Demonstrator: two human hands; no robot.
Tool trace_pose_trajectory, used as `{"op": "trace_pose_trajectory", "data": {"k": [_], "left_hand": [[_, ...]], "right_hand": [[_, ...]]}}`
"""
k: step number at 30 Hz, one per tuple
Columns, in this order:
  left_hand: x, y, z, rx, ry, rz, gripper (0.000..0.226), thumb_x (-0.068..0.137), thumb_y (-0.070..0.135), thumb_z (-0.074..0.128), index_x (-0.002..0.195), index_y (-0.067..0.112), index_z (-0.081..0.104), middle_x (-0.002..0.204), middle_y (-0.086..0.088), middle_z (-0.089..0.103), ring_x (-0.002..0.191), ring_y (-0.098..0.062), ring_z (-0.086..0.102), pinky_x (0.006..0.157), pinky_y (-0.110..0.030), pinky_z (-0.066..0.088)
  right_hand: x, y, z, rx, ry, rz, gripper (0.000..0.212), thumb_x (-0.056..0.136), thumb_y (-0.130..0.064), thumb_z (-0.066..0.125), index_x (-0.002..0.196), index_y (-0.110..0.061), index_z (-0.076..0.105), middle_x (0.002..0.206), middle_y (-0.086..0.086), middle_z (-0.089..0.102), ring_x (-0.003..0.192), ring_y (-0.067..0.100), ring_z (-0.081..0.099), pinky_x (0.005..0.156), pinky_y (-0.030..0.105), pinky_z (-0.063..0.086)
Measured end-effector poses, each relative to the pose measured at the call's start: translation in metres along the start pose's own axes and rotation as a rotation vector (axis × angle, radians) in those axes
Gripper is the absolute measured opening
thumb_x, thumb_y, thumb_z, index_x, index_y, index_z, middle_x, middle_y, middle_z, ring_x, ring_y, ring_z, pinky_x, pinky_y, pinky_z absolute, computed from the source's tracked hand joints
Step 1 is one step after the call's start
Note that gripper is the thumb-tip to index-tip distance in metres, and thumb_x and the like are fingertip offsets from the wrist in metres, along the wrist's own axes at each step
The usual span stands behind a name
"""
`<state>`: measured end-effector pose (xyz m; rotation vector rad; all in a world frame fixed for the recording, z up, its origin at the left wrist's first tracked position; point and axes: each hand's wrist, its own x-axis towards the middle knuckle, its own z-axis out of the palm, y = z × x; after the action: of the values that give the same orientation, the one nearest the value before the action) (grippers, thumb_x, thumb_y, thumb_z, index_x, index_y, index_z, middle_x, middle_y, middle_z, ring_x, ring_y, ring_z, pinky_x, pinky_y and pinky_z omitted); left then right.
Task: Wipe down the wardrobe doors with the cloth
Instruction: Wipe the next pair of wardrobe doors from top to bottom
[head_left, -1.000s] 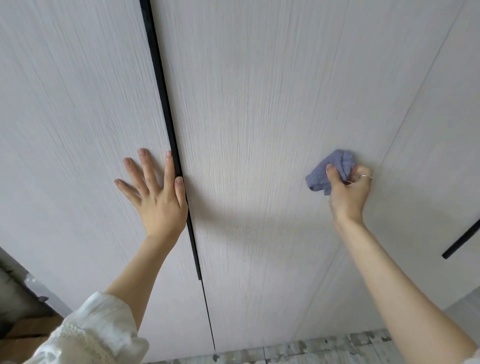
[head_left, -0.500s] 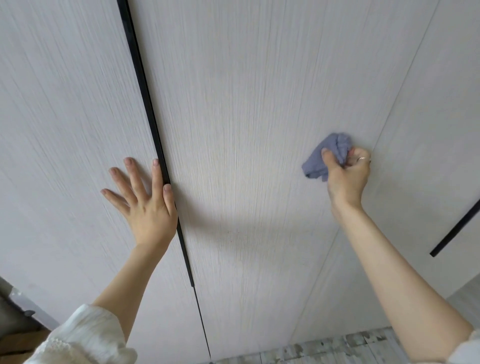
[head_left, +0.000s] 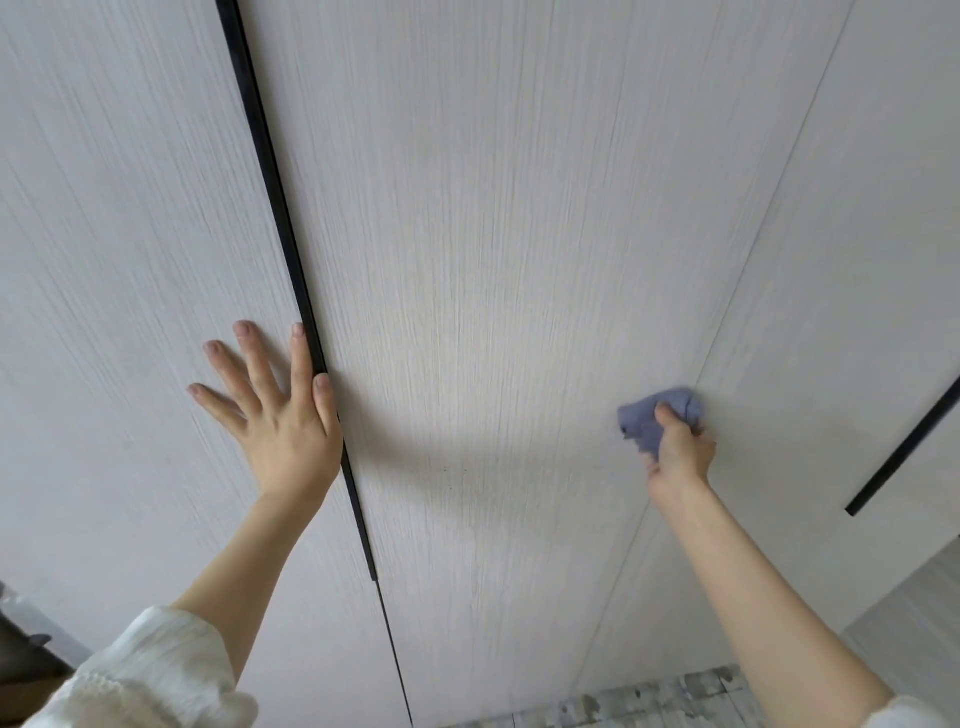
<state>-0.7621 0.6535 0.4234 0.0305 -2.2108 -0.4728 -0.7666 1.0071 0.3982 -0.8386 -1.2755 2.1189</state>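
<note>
Pale wardrobe doors (head_left: 493, 260) filled the view; the left hand (head_left: 280, 415) pressed flat, fingers spread, while the right hand (head_left: 678, 452) clutched the cloth (head_left: 649, 415) at the middle door's right edge.

Your left hand (head_left: 283, 415) lies flat on the left door (head_left: 119, 270), its thumb along the handle strip (head_left: 291, 270) that divides that door from the middle door (head_left: 493, 234). Your right hand (head_left: 678, 449) grips the cloth (head_left: 652, 415) against the middle door's right edge, at the seam with the right door (head_left: 852, 260). A second handle strip (head_left: 906, 447) lies further right. The floor (head_left: 649, 699) shows below the doors.
</note>
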Motion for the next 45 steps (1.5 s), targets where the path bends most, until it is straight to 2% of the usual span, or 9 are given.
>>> {"op": "trace_pose_trajectory", "data": {"k": [3, 8, 18, 21, 26, 30, 38, 42, 45], "left_hand": [[0.0, 0.002, 0.0, -0.002, -0.01, -0.013, 0.055, 0.1, 0.028, 0.025, 0.152, 0.025, 0.006, 0.156, -0.024, 0.0, 0.14, -0.052, -0.003, 0.106, -0.072, -0.003], [0.0, 0.001, -0.001, 0.003, -0.004, -0.01, 0.055, 0.1, 0.026, 0.026, 0.152, 0.025, 0.007, 0.156, -0.025, 0.001, 0.14, -0.052, -0.002, 0.106, -0.072, -0.002], [-0.005, 0.0, 0.002, 0.018, 0.027, 0.013, 0.054, 0.101, 0.026, 0.024, 0.152, 0.024, 0.007, 0.156, -0.026, 0.001, 0.14, -0.052, -0.003, 0.108, -0.068, -0.004], [-0.006, 0.002, 0.004, 0.02, 0.038, 0.0, 0.053, 0.102, 0.025, 0.023, 0.152, 0.022, 0.008, 0.155, -0.029, 0.003, 0.139, -0.054, -0.001, 0.108, -0.067, -0.004], [-0.011, 0.003, 0.009, 0.033, 0.082, -0.016, 0.05, 0.103, 0.031, 0.013, 0.152, 0.02, 0.012, 0.153, -0.032, 0.005, 0.138, -0.055, 0.0, 0.109, -0.062, -0.006], [-0.027, 0.005, 0.023, 0.027, 0.1, -0.07, 0.051, 0.102, 0.025, 0.017, 0.152, 0.02, 0.011, 0.154, -0.03, 0.003, 0.139, -0.052, -0.002, 0.11, -0.058, -0.008], [-0.054, -0.01, 0.054, 0.011, 0.173, -0.065, 0.052, 0.102, 0.019, 0.02, 0.153, 0.023, 0.008, 0.157, -0.022, -0.002, 0.142, -0.045, -0.005, 0.11, -0.062, -0.007], [-0.064, -0.019, 0.065, 0.012, 0.214, -0.023, 0.053, 0.101, 0.02, 0.021, 0.152, 0.024, 0.011, 0.158, -0.019, -0.001, 0.143, -0.044, -0.005, 0.109, -0.067, -0.005], [-0.068, -0.022, 0.072, -0.001, 0.259, -0.013, 0.052, 0.101, 0.022, 0.02, 0.152, 0.026, 0.011, 0.159, -0.015, -0.002, 0.144, -0.04, -0.006, 0.109, -0.066, -0.006]], "right_hand": [[-0.004, -0.048, 0.019, 0.008, -0.058, -0.192, 0.038, 0.088, -0.014, 0.065, 0.122, -0.006, 0.048, 0.117, 0.01, 0.059, 0.103, 0.023, 0.059, 0.089, 0.039, 0.048], [-0.011, -0.064, 0.025, -0.006, -0.124, -0.34, 0.029, 0.089, -0.014, 0.063, 0.079, -0.022, 0.037, 0.078, -0.002, 0.05, 0.067, 0.008, 0.048, 0.054, 0.023, 0.04], [-0.005, 0.064, -0.029, -0.093, 0.044, 0.149, 0.029, 0.089, -0.013, 0.064, 0.11, -0.011, 0.044, 0.111, 0.009, 0.054, 0.079, 0.018, 0.056, 0.049, 0.021, 0.049], [-0.013, 0.057, -0.024, -0.344, 0.078, -0.138, 0.025, 0.088, -0.002, 0.06, 0.101, -0.009, 0.04, 0.103, 0.007, 0.049, 0.091, 0.022, 0.053, 0.075, 0.026, 0.041], [-0.007, 0.022, -0.016, -0.514, -0.04, -0.867, 0.026, 0.081, 0.005, 0.054, 0.107, 0.005, 0.051, 0.105, 0.008, 0.041, 0.092, 0.014, 0.044, 0.081, 0.018, 0.033], [0.011, 0.034, -0.033, -0.64, -0.168, -1.196, 0.03, 0.08, -0.01, 0.048, 0.108, -0.003, 0.053, 0.103, 0.022, 0.049, 0.1, 0.023, 0.044, 0.086, 0.013, 0.034], [0.06, 0.123, -0.1, -1.071, -0.427, -1.43, 0.073, 0.055, 0.02, 0.071, 0.11, -0.021, 0.046, 0.107, 0.002, 0.04, 0.092, 0.022, 0.045, 0.07, 0.035, 0.05], [0.056, 0.099, -0.077, -0.882, -0.364, -1.431, 0.061, 0.07, 0.011, 0.063, 0.124, -0.015, 0.048, 0.113, 0.007, 0.045, 0.101, 0.025, 0.046, 0.085, 0.037, 0.046], [0.05, 0.072, -0.049, -0.681, -0.257, -1.51, 0.05, 0.079, 0.005, 0.059, 0.128, -0.001, 0.052, 0.116, 0.02, 0.05, 0.107, 0.021, 0.041, 0.093, 0.02, 0.033]]}}
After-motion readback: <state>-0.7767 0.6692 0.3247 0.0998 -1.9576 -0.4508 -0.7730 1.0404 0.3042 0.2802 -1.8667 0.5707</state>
